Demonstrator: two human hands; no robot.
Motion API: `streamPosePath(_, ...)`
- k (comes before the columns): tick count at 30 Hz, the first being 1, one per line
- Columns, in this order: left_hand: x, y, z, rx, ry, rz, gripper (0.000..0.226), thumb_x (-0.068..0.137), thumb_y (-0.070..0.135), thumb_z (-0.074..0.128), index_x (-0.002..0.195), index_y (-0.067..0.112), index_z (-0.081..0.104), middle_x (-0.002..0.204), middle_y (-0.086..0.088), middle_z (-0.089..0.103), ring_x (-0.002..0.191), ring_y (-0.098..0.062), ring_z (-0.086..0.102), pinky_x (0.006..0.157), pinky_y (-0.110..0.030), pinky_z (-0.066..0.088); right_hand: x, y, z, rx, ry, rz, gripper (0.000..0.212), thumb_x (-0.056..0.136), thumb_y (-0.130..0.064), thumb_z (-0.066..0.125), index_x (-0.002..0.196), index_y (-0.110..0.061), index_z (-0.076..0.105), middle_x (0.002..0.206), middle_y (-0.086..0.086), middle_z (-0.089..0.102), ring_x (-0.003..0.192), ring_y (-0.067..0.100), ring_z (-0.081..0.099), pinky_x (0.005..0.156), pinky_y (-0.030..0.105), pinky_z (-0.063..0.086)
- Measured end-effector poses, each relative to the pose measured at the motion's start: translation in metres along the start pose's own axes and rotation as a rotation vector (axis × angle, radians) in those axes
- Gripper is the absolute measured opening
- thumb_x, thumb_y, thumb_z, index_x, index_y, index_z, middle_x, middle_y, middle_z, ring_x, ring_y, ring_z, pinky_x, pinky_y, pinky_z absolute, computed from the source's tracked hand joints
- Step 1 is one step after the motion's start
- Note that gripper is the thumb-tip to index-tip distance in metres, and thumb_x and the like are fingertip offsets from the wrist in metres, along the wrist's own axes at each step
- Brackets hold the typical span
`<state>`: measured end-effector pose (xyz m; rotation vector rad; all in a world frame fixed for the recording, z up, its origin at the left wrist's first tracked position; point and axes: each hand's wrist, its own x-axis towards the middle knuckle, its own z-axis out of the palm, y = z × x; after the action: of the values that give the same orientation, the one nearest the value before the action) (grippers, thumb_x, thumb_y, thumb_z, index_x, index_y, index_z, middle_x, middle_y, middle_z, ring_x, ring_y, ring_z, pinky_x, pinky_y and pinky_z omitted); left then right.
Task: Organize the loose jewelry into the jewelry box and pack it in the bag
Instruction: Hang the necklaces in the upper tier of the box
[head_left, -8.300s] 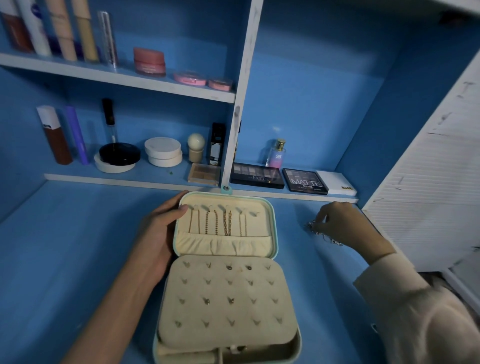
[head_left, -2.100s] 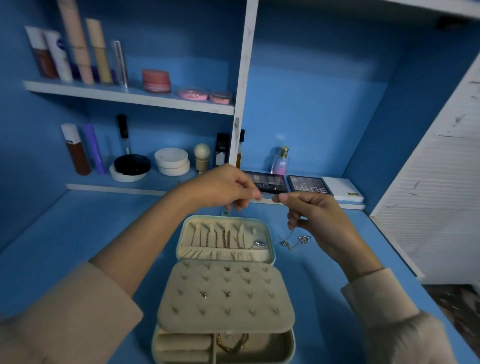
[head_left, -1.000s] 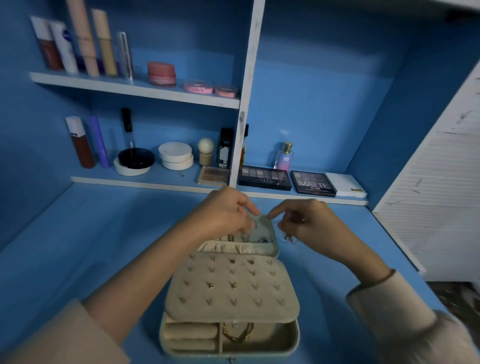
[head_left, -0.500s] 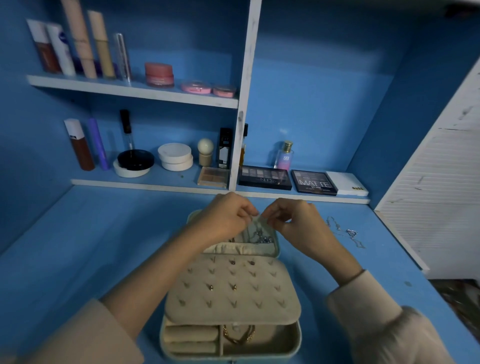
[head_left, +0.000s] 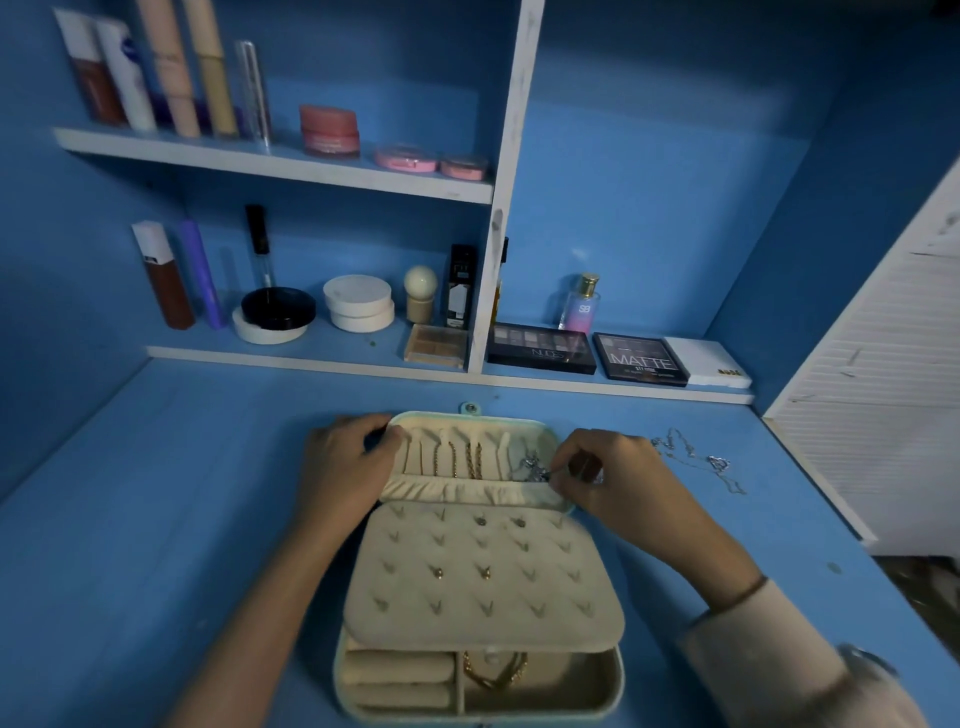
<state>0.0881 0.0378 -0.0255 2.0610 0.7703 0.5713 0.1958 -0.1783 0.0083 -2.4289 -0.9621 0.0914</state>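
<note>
- The left hand (head_left: 343, 467) grips the left rim of the jewelry box (head_left: 480, 566) lid, with the thumb curled over the edge.
- The jewelry box lies open at the middle of the blue desk (head_left: 156, 493), its lid folded back flat toward the shelves.
- In the lid, gold chains (head_left: 460, 460) hang side by side into a gathered pocket, and a silver chain (head_left: 534, 470) sits at the right end.
- The right hand (head_left: 618, 478) pinches that silver chain between thumb and fingertips, close to the lid's right rim.
- A padded earring panel (head_left: 519, 608) lies over the base with a few studs (head_left: 480, 521) pinned in it, and it covers most of the tray.
- Below the panel's near edge, ring rolls (head_left: 400, 680) fill the left compartment and a gold bracelet (head_left: 493, 670) lies in the right one.
- Loose silver jewelry (head_left: 696, 460) lies on the desk just right of the right hand, apart from the box.
- Behind the box, a low shelf (head_left: 311, 358) carries a brown bottle (head_left: 161, 280), round white jars (head_left: 358, 304), eyeshadow palettes (head_left: 540, 348) and a perfume bottle (head_left: 579, 306).
- An upper shelf (head_left: 260, 163) holds tubes and pink pots.
- A white slatted door (head_left: 883, 389) borders the desk on the right.
- Bare desk spreads wide to the left of the box, and the strip to its right is narrower.
</note>
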Motion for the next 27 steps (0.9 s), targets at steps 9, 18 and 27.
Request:
streamPosePath(9,-0.006,0.016,-0.003,-0.891,-0.133,-0.244,0.026,0.094,0.011,0.050,0.114,0.018,0.065,0.102,-0.004,0.071,0.091,-0.015,0.067,0.070,-0.027,0.051,-0.008,-0.001,0.002,-0.010,0.157,-0.089,0.007,0.080,-0.014,0.070,0.085,-0.020,0.069,0.082,-0.005,0.060,0.069,0.015,0.058,0.068,0.036,0.050)
streamPosePath(18,-0.013,0.023,-0.009,-1.197,-0.283,-0.306,0.023,0.091,0.017,0.049,0.106,0.017,0.067,0.091,-0.003,0.074,0.077,-0.014,0.070,0.066,-0.030,0.052,-0.004,-0.004,-0.008,-0.109,0.149,-0.159,0.013,0.080,-0.014,0.071,0.091,-0.022,0.071,0.087,-0.004,0.059,0.069,0.015,0.057,0.067,0.038,0.052)
streamPosePath(27,-0.014,0.027,-0.012,-1.258,-0.332,-0.233,0.034,0.075,0.021,0.054,0.106,0.020,0.067,0.099,-0.004,0.073,0.088,-0.016,0.070,0.072,-0.033,0.051,-0.006,-0.004,-0.020,-0.061,0.145,-0.157,0.016,0.080,-0.015,0.073,0.089,-0.028,0.072,0.089,-0.004,0.059,0.071,0.008,0.057,0.067,0.034,0.051)
